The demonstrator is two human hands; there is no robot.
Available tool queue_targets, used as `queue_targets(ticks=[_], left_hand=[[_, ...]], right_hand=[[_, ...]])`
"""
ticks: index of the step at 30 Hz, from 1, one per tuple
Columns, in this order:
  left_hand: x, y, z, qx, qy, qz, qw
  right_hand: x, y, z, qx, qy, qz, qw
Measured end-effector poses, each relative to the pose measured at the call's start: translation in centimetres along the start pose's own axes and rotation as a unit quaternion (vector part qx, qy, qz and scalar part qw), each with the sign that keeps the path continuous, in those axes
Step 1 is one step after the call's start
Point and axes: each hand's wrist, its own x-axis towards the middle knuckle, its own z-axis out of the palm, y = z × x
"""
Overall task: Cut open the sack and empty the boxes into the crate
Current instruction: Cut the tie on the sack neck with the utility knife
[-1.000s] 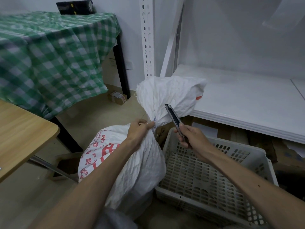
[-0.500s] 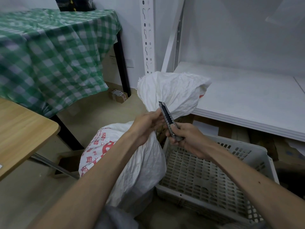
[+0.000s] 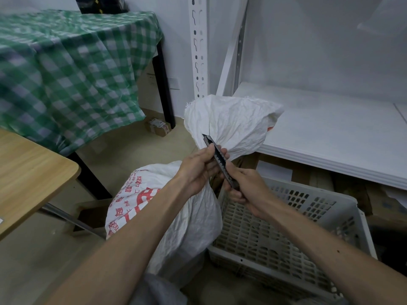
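Floor: sack; right hand grips knife

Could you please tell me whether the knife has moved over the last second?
Yes. The knife in the right hand went left, away from the crate, to the sack neck.

Green checked tablecloth — wooden tabletop — white shelf

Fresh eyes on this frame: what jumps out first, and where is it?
Dead centre, both hands meet at the tied neck of the white woven sack with red print: the left hand grips the neck while the right hand holds a dark utility knife against it. Right of the sack stands the grey perforated plastic crate; a green checked tablecloth fills the upper left.
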Motion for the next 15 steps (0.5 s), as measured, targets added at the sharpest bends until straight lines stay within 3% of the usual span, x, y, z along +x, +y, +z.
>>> queue_targets(ticks=[15], left_hand=[[0.40, -0.23, 0.83, -0.039, 0.022, 0.026, 0.999]], right_hand=[[-0.11, -0.48, -0.14, 0.033, -0.065, 0.001, 0.997]])
